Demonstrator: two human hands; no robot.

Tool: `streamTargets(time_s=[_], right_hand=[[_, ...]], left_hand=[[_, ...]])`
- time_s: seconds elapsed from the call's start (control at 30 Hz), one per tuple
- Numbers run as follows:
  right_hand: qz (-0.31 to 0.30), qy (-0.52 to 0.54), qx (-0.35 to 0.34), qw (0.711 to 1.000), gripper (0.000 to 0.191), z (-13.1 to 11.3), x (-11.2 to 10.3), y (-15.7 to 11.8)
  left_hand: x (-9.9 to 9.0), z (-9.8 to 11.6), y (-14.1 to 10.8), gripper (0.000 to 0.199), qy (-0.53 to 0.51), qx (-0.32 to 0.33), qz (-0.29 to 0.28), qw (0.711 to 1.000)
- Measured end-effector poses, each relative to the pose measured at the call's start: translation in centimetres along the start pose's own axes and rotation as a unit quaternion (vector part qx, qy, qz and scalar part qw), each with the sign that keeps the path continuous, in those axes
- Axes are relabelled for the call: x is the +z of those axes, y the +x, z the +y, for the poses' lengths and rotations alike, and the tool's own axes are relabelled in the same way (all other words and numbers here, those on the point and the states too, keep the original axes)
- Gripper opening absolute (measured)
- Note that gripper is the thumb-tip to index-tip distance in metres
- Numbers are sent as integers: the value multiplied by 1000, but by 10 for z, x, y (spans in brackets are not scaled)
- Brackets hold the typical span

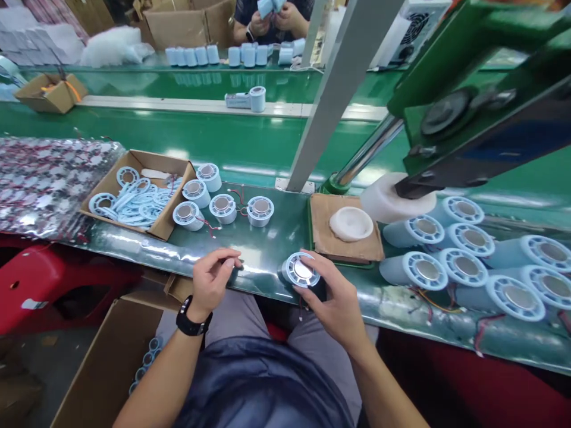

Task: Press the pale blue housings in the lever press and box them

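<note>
My right hand is wrapped round the side of a light-blue cylindrical housing at the bench's front edge. The housing's ringed top carries a silver disc, and a thin wire hangs below it. To its left, my left hand hovers over the same edge, thumb and forefinger drawn together. A small dark spot shows at those fingertips; I cannot make out what it is. Several similar housings with red and black wires stand beyond my left hand. A cardboard box of loose light-blue rings sits beside them.
A green press rises at right, its white pad beside a white round cup on a cardboard-topped block. Many finished-looking cylinders crowd the right side. Wired parts cover the left. Across the bench, another person's hands hold blue pieces.
</note>
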State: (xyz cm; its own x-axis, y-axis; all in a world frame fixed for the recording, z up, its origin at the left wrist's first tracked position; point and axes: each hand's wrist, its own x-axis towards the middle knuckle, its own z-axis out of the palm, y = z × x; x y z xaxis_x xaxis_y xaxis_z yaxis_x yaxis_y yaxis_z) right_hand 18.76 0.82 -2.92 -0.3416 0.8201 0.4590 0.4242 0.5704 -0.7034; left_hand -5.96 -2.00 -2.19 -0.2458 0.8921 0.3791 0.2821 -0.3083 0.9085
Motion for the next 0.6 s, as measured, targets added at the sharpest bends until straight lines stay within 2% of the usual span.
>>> streamTargets(time_s=[0.13,0.3,0.4,0.47,0.5,0.57,0.6], right_hand=[[16,7,14,1000,41,0,-1,0],[53,-49,0,997,37,3,9,1],[51,-101,-4,994,38,-5,10,1],[58,-135,-10,989,43,-18,3,-6],[84,-142,-17,986,46,-26,0,-12],[161,-124,-45,978,45,-41,-3,-33],[172,-92,-57,979,40,-46,1,-45]], left_hand=[[5,-4,-1,16,28,43,27,998],[9,-4,5,21,40,-2,8,999],[1,-4,-6,31,49,-25,16,998],[-14,-9,-32,36,80,-63,50,994],[-24,-14,-53,37,103,-92,74,988],[-48,-29,-108,38,154,-172,128,965],[-60,-37,-141,38,175,-214,155,949]])
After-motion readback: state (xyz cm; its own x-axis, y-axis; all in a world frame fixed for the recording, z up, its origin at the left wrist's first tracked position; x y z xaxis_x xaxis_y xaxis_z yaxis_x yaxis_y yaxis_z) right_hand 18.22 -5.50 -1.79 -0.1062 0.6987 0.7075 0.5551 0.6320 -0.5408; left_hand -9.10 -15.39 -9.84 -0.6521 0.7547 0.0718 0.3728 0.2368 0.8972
